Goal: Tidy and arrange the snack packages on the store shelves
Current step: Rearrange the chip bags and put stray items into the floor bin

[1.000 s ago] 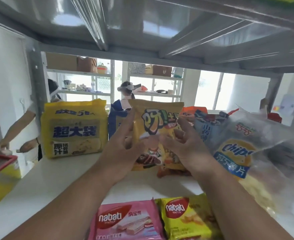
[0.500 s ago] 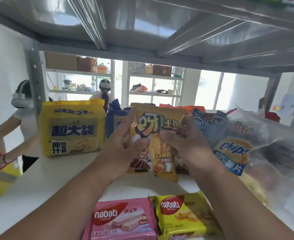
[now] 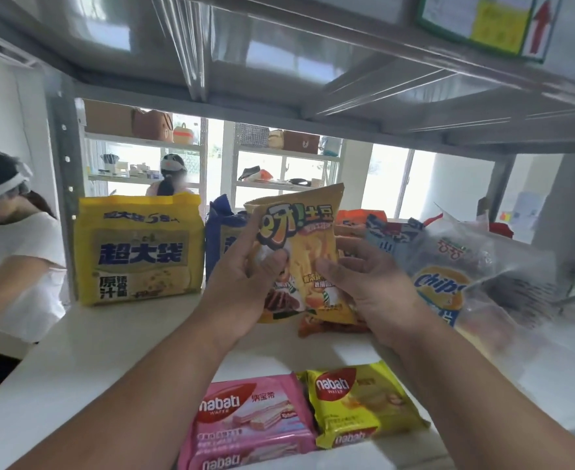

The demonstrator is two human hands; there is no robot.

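A yellow potato-snack bag (image 3: 308, 245) is held upright above the white shelf (image 3: 85, 347). My left hand (image 3: 245, 276) grips its left edge with the thumb on the front. My right hand (image 3: 364, 286) holds its lower right side, thumb pressed on the front. A second similar bag (image 3: 330, 325) lies partly hidden just behind and below it. A large yellow multipack (image 3: 136, 249) stands at the back left. A blue bag (image 3: 223, 239) stands behind my left hand.
Pink (image 3: 245, 422) and yellow (image 3: 360, 401) Nabati wafer packs lie at the shelf's front edge. A clear Chips bag (image 3: 448, 283) leans at the right with other bags behind it. The upper shelf (image 3: 313, 79) hangs low overhead. A person (image 3: 11, 252) stands at the left.
Both hands have lifted the yellow bag slightly and tilted it upright, separating it from the bag behind. My view has shifted left and closer.
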